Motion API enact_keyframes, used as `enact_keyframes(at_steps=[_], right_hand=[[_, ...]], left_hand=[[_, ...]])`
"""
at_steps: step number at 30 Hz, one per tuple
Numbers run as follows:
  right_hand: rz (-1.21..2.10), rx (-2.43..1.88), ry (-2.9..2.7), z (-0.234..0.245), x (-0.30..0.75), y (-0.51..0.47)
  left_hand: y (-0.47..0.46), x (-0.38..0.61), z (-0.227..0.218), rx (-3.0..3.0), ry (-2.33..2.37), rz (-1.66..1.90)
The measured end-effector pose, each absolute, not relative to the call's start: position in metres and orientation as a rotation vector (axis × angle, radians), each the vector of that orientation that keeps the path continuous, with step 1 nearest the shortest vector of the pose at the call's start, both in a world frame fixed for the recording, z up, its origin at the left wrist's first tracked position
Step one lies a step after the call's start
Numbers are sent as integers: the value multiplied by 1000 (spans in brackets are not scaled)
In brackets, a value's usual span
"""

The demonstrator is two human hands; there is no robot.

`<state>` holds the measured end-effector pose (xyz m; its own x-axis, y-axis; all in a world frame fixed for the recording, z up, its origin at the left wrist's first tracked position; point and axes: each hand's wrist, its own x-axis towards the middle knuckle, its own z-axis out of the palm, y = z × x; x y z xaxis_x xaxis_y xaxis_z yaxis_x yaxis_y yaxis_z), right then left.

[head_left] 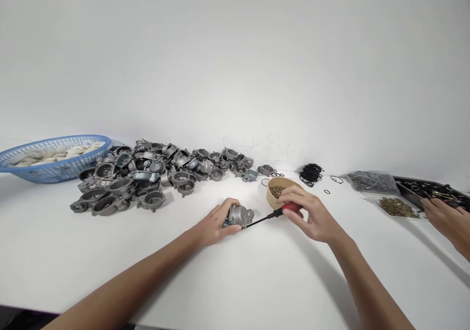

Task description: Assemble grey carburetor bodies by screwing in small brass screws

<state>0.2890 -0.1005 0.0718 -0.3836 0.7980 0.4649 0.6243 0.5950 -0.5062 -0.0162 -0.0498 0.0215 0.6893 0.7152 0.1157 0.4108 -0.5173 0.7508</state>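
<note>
My left hand (pixel 216 224) is closed round a grey metal carburetor bowl (pixel 240 216), held on the white table. My right hand (pixel 310 212) grips a screwdriver (pixel 273 214) by its red and black handle. The dark shaft slants down to the left, and its tip meets the lower edge of the metal part near my left thumb. Whether a screw sits under the tip is too small to tell. Just behind my right hand stands a tan bowl (pixel 272 199) holding small brass-coloured screws (pixel 276 191), partly covered by my fingers.
Many similar grey castings (pixel 147 173) lie heaped at left, beside a blue basket (pixel 55 171) of whitish parts. Black rubber rings (pixel 311 173) lie behind the bowl. At right are a clear bag (pixel 372 182), a bag of brass pieces (pixel 398 207) and another person's hand (pixel 446 220) near a black tray.
</note>
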Motion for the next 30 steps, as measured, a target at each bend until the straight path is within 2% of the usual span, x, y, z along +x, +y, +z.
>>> enact_keyframes(at_steps=[30], right_hand=[[269,-1092,-2161,73,286,-103]], left_hand=[[-45,-16,14,2179,810,588]])
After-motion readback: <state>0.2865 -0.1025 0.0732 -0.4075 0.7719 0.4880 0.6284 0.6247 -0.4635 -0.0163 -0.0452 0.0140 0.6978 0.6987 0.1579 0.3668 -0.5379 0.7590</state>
